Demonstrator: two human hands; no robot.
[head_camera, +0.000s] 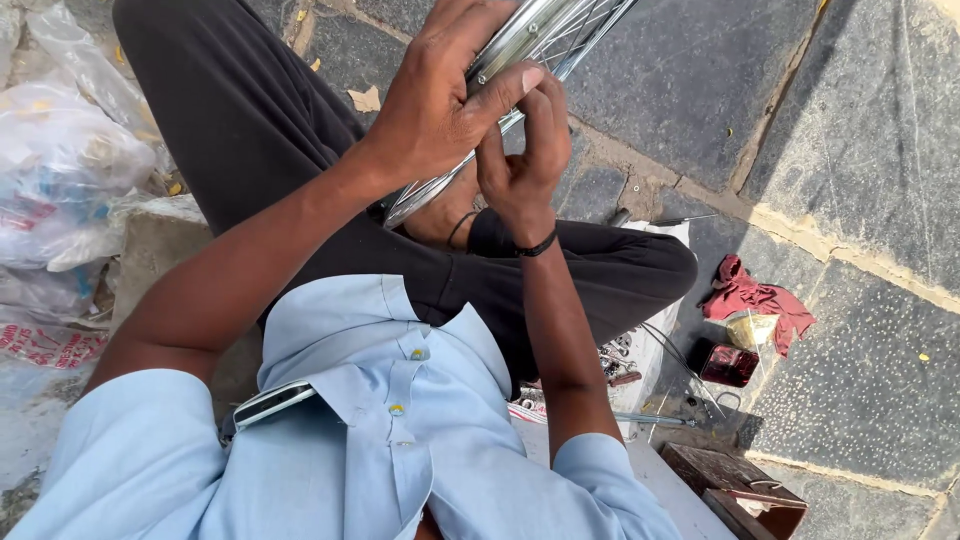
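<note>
The person sits cross-legged on a stone-paved floor (880, 120), in black trousers (250, 110) and a light blue shirt (400, 440).

A chrome spoked wheel rim (520, 35) rests over the lap, running from the upper middle of the view down to the crossed legs.

Left hand (440, 100): wrapped over the rim from above, fingers closed around the rim edge, thumb lying across it toward the right hand. Firm, closed grasp on the rim.

Right hand (525, 150): raised just under the rim, fingers curled narrow and pressed against the rim's inner side, touching the left thumb. Whether anything small is pinched between the fingertips cannot be told. A black band (537, 246) circles the wrist.

Containers: clear plastic bags (60, 170) lie heaped at the left, contents blurred. A dark wooden box (735, 485) sits at lower right, contents unclear. A small dark red tin (730, 365) stands open near a red rag (750, 295); what it holds is too small to see.

A phone (275, 402) sits in the shirt pocket. Small metal parts (615, 360) lie scattered beside the right knee.
</note>
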